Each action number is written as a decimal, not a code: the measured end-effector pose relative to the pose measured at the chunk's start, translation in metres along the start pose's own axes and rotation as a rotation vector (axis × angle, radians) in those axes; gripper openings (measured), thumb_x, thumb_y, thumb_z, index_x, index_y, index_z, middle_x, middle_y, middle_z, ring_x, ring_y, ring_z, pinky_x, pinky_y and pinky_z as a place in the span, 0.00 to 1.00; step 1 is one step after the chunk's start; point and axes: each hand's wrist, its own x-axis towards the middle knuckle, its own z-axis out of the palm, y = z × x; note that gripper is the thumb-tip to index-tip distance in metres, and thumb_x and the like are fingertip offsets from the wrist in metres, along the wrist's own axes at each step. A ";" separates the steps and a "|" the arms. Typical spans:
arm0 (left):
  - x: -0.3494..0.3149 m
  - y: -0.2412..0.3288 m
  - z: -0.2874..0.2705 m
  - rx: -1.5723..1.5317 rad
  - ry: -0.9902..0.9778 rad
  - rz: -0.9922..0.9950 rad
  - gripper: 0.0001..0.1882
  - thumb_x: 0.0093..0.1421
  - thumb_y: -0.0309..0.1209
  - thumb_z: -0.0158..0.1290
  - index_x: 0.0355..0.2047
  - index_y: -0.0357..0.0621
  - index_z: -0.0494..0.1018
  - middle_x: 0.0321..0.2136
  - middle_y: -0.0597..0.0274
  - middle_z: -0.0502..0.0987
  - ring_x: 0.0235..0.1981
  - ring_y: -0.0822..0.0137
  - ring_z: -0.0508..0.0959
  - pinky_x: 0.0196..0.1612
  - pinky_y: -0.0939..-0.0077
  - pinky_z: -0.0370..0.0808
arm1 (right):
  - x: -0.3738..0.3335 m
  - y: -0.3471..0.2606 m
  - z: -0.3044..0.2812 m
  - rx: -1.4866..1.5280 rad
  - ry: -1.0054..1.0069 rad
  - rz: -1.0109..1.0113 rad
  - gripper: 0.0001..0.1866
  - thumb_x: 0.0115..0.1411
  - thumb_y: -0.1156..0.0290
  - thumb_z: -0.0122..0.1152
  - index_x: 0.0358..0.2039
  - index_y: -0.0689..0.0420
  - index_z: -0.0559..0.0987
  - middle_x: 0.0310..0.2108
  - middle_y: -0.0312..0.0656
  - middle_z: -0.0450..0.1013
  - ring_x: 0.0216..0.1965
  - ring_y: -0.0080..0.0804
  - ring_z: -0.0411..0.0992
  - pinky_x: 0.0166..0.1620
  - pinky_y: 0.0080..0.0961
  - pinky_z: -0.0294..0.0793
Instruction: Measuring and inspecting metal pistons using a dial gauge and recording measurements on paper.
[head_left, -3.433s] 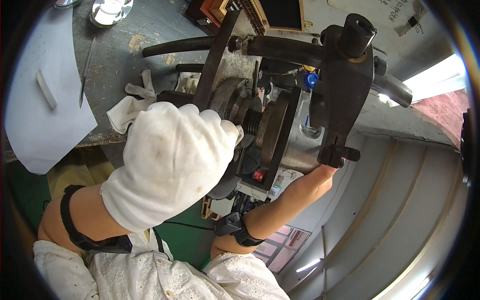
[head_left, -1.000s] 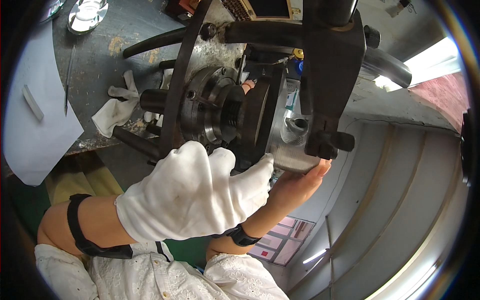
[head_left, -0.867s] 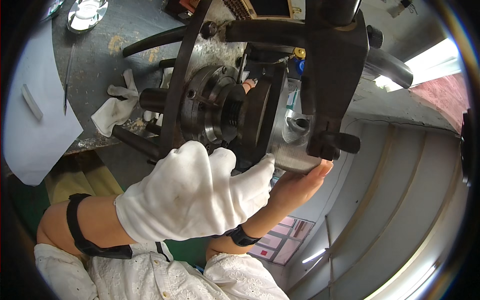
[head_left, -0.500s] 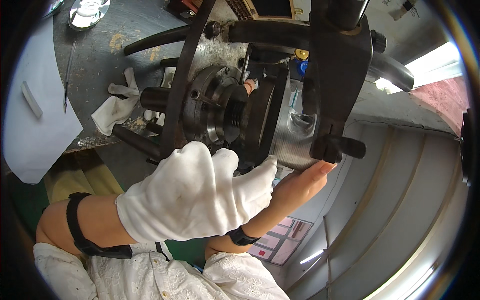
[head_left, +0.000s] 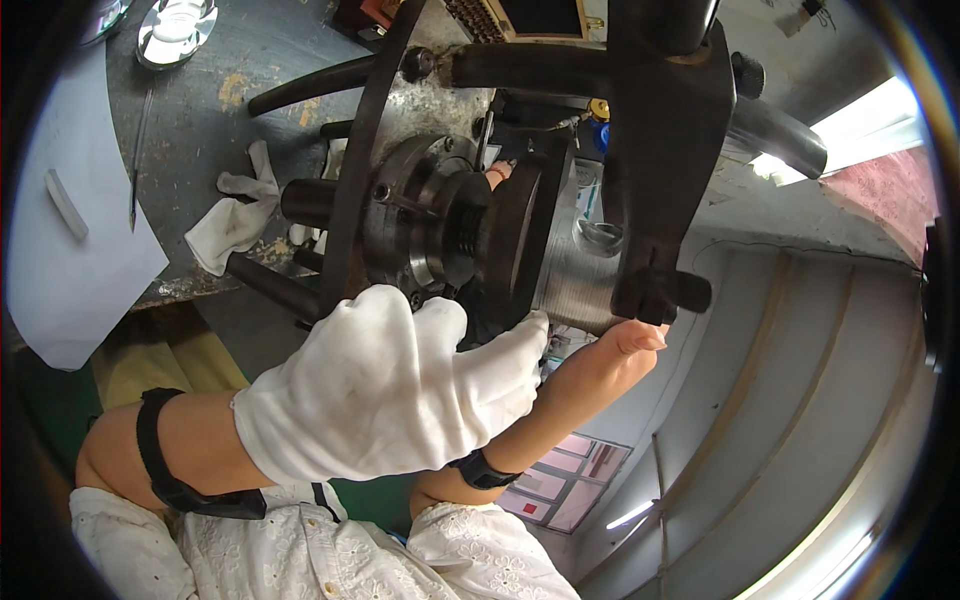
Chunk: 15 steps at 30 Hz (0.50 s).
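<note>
My left hand [head_left: 375, 390], in a white glove, is closed below a dark metal machine with round stepped discs [head_left: 440, 215]. One gloved digit stretches to the lower edge of a finely ribbed silver metal cylinder [head_left: 575, 300]; the other fingers curl in, and what they hold is hidden. My right hand [head_left: 635, 350] is bare, with a black band on the wrist. It reaches up behind the glove to the cylinder's lower right end. Its thumb shows bent beside a dark bracket [head_left: 665, 150] with a wing screw [head_left: 680, 292]; its other fingers are hidden.
A worn dark table [head_left: 270, 40] bears white paper [head_left: 70, 200], a thin pointed rod [head_left: 140, 160], a small white bar [head_left: 66, 205] and a loose white glove [head_left: 235, 225]. Dark rods [head_left: 310, 85] jut from the machine. Behind it stand a yellow fitting and a wooden case [head_left: 540, 18].
The bracket, the wing screw and the ribbed cylinder sit slightly farther left in view. The gloved hand shifts slightly left, and my right thumb bends more and moves a little away from the bracket.
</note>
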 end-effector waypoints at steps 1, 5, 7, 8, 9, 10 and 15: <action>0.000 0.001 -0.001 -0.001 0.000 0.004 0.05 0.55 0.35 0.55 0.29 0.52 0.79 0.46 0.75 0.71 0.19 0.76 0.65 0.17 0.80 0.59 | 0.001 -0.002 -0.001 -0.008 0.003 0.001 0.45 0.61 0.32 0.29 0.53 0.62 0.73 0.30 0.40 0.62 0.35 0.30 0.60 0.38 0.22 0.62; 0.000 0.002 -0.003 -0.036 -0.041 -0.017 0.05 0.54 0.35 0.56 0.29 0.53 0.79 0.46 0.75 0.71 0.19 0.76 0.64 0.17 0.81 0.59 | 0.002 -0.005 -0.001 -0.041 0.017 0.043 0.46 0.61 0.32 0.25 0.53 0.62 0.73 0.31 0.40 0.63 0.35 0.30 0.60 0.39 0.23 0.62; 0.000 0.002 -0.003 -0.045 -0.069 -0.026 0.05 0.54 0.35 0.56 0.29 0.53 0.79 0.46 0.75 0.72 0.19 0.76 0.64 0.17 0.81 0.60 | 0.004 -0.007 -0.001 0.025 -0.009 0.036 0.48 0.61 0.31 0.21 0.53 0.62 0.73 0.31 0.41 0.63 0.35 0.31 0.61 0.42 0.26 0.64; 0.000 0.001 -0.002 -0.045 -0.070 -0.027 0.05 0.53 0.35 0.57 0.29 0.54 0.79 0.45 0.76 0.72 0.19 0.76 0.64 0.17 0.81 0.60 | 0.005 -0.007 -0.003 0.025 -0.009 0.038 0.48 0.61 0.31 0.21 0.53 0.62 0.73 0.31 0.41 0.63 0.35 0.31 0.61 0.42 0.26 0.64; 0.001 0.001 -0.001 -0.046 -0.071 -0.028 0.05 0.53 0.36 0.57 0.29 0.54 0.79 0.45 0.76 0.72 0.18 0.76 0.64 0.17 0.81 0.60 | 0.006 -0.006 -0.004 0.066 -0.042 0.038 0.49 0.60 0.31 0.19 0.54 0.63 0.72 0.33 0.42 0.63 0.38 0.32 0.62 0.45 0.28 0.64; 0.001 0.001 -0.002 -0.047 -0.072 -0.026 0.05 0.53 0.36 0.57 0.29 0.54 0.79 0.45 0.76 0.72 0.18 0.76 0.64 0.17 0.81 0.60 | 0.008 -0.005 -0.005 0.107 -0.076 0.038 0.50 0.60 0.30 0.17 0.54 0.63 0.72 0.35 0.44 0.64 0.40 0.34 0.63 0.48 0.29 0.64; 0.002 0.002 -0.002 -0.011 -0.034 -0.034 0.06 0.50 0.38 0.59 0.29 0.57 0.80 0.43 0.78 0.73 0.18 0.76 0.64 0.17 0.81 0.60 | 0.019 0.012 -0.016 0.250 -0.225 -0.023 0.48 0.61 0.31 0.25 0.55 0.65 0.70 0.48 0.52 0.65 0.53 0.40 0.63 0.57 0.33 0.58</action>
